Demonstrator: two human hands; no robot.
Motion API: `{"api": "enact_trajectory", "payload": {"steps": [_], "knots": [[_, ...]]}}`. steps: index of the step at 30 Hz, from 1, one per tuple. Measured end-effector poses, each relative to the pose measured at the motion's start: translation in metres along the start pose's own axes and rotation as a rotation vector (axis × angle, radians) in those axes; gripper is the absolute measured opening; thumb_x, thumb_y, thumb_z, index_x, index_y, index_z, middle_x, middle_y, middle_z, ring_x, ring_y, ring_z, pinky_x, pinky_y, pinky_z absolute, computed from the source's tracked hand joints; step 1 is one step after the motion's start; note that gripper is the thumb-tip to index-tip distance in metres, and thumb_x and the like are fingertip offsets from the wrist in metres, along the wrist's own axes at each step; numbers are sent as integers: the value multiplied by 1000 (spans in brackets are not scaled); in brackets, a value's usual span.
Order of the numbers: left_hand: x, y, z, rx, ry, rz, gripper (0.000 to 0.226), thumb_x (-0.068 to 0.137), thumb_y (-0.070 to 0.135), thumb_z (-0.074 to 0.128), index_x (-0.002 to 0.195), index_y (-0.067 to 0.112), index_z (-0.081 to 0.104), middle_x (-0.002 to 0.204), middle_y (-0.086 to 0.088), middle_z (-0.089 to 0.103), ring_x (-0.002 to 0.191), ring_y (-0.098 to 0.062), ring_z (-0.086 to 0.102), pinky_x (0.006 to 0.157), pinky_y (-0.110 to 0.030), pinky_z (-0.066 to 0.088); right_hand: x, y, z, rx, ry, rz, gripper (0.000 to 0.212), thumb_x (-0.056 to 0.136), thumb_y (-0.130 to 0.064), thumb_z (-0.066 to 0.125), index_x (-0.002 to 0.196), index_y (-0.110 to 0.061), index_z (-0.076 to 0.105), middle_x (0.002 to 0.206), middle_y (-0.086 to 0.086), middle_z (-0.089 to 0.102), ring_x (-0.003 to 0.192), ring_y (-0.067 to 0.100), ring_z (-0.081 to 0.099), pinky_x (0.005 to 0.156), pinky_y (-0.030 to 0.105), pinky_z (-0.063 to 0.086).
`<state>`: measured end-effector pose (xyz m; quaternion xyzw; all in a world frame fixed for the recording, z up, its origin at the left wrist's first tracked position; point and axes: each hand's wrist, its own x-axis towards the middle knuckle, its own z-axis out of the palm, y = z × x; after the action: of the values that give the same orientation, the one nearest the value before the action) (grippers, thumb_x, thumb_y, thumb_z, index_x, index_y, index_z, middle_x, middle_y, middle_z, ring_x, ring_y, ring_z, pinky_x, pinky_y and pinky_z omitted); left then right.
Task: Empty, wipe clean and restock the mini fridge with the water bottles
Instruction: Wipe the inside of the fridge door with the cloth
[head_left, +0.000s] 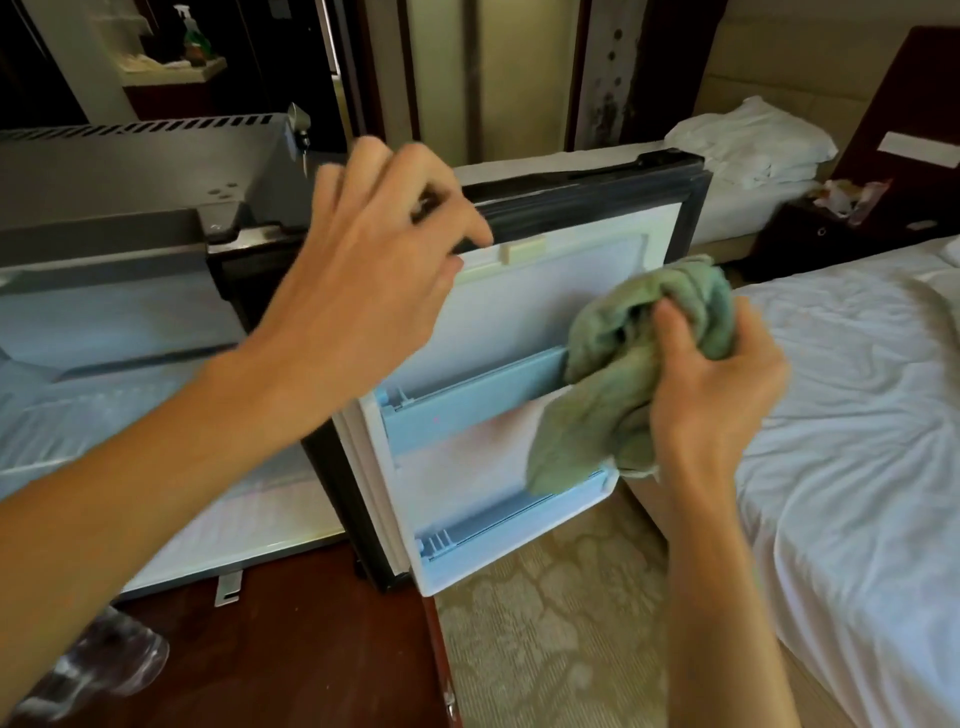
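Note:
The grey mini fridge (130, 171) stands open on a dark wooden surface, its white interior (104, 332) showing no bottles. Its door (519, 296) swings out to the right, with two pale blue door shelves (467, 400). My left hand (374, 260) hovers at the door's top edge, fingers loosely curled, holding nothing. My right hand (711, 384) grips a bunched green cloth (639, 364) against the inner door by the upper shelf. Blurred clear water bottles (98, 660) lie at the bottom left on the wood.
A bed with white sheets (857, 415) runs along the right, close to the door. Patterned carpet (545, 623) covers the floor between them. Folded white linen (753, 140) lies on a second bed behind. A green spray bottle (195, 44) stands on a far counter.

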<state>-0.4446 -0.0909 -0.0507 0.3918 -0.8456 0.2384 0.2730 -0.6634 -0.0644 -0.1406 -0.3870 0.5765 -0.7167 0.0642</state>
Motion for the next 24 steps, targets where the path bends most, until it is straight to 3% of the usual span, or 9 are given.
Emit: {"api": "enact_trajectory", "payload": {"steps": [3,6,11,16,19,22,24], "knots": [[-17,21,20,-143,-47,58,15,91,12,60,104,14,69,101,-6,59,95,-28,50,77,-43,41,14,17,-21,-84,108,-17,16,86,-32,69,92,-18,67,85,0,65,81,16,61,78,42,54],[-34,32,36,-289,-170,-33,13,91,20,61,97,15,71,92,-1,65,87,-26,60,72,-40,50,19,29,-32,-152,111,-57,20,87,-37,66,92,-18,65,89,4,64,91,33,59,79,50,50],[-60,36,40,-279,-173,-144,20,85,20,73,105,16,72,95,0,62,84,-23,63,68,-36,53,19,29,-24,-229,10,-111,10,90,-28,65,89,-20,59,87,-4,60,94,28,54,78,31,45],[-56,30,44,-292,-202,-250,17,82,7,76,99,10,75,86,-9,69,76,-33,67,72,-38,51,8,33,-8,39,-7,16,6,95,-13,61,94,-7,60,80,-10,55,72,-3,50,71,17,44],[-51,27,46,-303,-233,-244,17,80,5,77,97,10,75,86,-7,68,75,-33,68,77,-48,51,-3,34,3,77,-39,50,20,94,-17,62,110,-5,60,96,0,62,86,7,58,85,30,51],[-52,24,47,-339,-229,-239,17,81,5,76,98,10,75,87,-6,67,77,-31,68,79,-51,50,-10,40,13,-9,-92,4,32,88,-27,67,116,-15,58,113,4,61,106,20,58,98,45,46],[-54,24,47,-330,-215,-234,17,81,6,76,98,10,75,86,-6,67,75,-31,67,79,-52,49,-19,41,16,-142,-147,-71,45,86,-28,69,126,-11,56,128,8,55,118,27,51,111,32,34]]}}
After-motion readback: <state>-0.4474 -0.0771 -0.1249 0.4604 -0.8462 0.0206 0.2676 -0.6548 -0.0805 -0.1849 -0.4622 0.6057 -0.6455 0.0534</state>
